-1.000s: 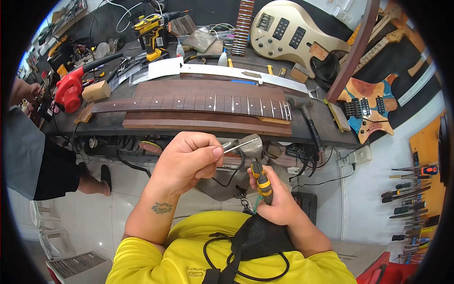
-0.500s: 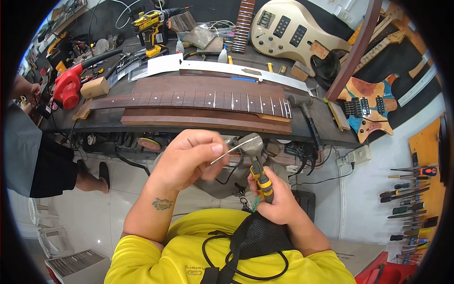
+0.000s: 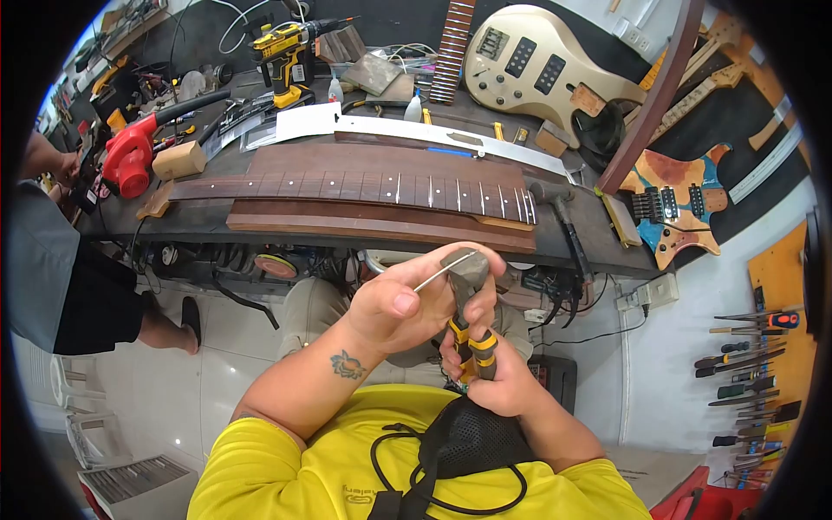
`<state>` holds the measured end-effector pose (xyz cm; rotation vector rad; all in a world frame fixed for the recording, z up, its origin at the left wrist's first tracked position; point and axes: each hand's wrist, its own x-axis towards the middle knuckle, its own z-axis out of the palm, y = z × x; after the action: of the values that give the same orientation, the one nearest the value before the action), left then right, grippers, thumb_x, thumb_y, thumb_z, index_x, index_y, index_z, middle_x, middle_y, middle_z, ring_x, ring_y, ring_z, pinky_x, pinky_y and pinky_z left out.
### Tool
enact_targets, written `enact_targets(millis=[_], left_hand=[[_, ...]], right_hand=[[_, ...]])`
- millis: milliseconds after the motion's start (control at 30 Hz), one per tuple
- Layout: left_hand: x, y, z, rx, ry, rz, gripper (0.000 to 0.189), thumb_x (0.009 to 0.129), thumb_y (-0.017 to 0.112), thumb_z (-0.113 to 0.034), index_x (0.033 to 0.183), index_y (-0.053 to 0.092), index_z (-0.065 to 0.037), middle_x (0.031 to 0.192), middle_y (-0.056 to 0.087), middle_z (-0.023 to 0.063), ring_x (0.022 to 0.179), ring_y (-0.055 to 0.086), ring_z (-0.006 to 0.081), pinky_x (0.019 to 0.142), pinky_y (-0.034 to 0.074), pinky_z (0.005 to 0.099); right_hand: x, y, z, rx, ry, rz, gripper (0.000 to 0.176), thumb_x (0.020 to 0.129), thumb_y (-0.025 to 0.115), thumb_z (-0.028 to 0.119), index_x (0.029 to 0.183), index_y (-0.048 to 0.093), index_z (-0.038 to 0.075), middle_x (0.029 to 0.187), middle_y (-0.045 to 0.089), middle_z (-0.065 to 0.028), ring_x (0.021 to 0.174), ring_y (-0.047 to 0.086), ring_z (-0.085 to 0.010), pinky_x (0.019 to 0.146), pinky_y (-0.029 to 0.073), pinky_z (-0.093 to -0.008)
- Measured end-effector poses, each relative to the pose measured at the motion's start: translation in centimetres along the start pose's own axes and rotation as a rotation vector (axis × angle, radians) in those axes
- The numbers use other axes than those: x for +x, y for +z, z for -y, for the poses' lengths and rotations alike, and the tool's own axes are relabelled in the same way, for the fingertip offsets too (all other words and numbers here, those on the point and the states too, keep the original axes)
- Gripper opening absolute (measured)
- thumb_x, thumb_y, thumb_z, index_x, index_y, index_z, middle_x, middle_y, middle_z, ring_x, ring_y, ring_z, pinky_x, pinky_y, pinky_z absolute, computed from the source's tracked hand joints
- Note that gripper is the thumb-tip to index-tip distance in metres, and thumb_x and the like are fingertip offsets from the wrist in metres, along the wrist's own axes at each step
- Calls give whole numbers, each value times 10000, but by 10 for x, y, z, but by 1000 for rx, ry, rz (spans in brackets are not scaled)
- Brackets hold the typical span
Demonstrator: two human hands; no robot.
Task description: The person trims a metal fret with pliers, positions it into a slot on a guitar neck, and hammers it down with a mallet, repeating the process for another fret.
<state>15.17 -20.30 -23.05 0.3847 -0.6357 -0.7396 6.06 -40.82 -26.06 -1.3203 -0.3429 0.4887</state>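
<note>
Tally around my worktop (image 3: pixel 204 221): one yellow cordless drill (image 3: pixel 290 52), one red blower (image 3: pixel 130 156), two small bottles (image 3: pixel 335 89) (image 3: pixel 414 106), one hammer (image 3: pixel 563 225), two fretboards (image 3: pixel 347 186) (image 3: pixel 452 48), two guitar bodies (image 3: pixel 537 74) (image 3: pixel 672 208). Plus one pair of nippers (image 3: pixel 468 299) and one fret wire (image 3: pixel 440 271) in my two hands (image 3: pixel 403 308) (image 3: pixel 498 386).

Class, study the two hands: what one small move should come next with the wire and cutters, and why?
Probably squeeze the cutters shut. The left hand pinches the wire, whose far end sits at the cutter head, and the right hand grips the yellow-and-black handles, so a clip seems ready.
</note>
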Motion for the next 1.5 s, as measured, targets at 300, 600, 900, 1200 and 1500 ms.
enact_targets(millis=[300, 600, 900, 1200, 1500], left_hand=[[-5, 1, 3, 21, 2, -60, 937, 743, 929, -521, 1399, 517, 6, 1017, 579, 104, 959, 608, 302, 865, 451, 422], [-3, 9, -15, 584, 495, -173, 782, 989, 744, -448, 1609, 431, -90, 1610, 461, 270, 1442, 532, 383, 1173, 435, 530], [-4, 37, -40, 1553, 1193, -250, 189, 1033, 617, 30, 1189, 706, -29, 1056, 800, 162, 1046, 767, 366, 939, 584, 449], [-20, 59, -45, 1737, 395, -640, 76, 1004, 685, 0, 1054, 742, 8, 690, 683, 64, 593, 642, 135, 594, 487, 277], [-26, 56, -44, 1758, 412, -512, 137, 1009, 692, 36, 1125, 766, 23, 753, 707, 96, 642, 676, 150, 597, 503, 278]], right_hand=[[-1, 2, 0, 31, 21, 27, 580, 750, 539, -99, 1320, 520, 11, 1038, 545, -47, 892, 528, -147, 813, 466, -308], [5, 2, 16, 376, 118, 99, 644, 713, 563, -19, 1354, 523, 24, 1084, 521, -46, 966, 550, -197, 849, 452, -361], [15, -6, 0, 226, 46, 278, 895, 774, 577, 14, 1650, 399, -15, 1378, 606, -105, 1233, 630, -232, 1100, 475, -385], [5, -5, 20, -454, -82, -49, 962, 739, 617, -7, 1659, 336, 13, 1321, 631, -135, 1249, 638, -241, 1134, 461, -368], [2, -2, 18, -545, -169, -89, 965, 698, 589, -48, 1635, 369, 9, 1272, 597, -108, 1230, 591, -240, 1144, 427, -385]])
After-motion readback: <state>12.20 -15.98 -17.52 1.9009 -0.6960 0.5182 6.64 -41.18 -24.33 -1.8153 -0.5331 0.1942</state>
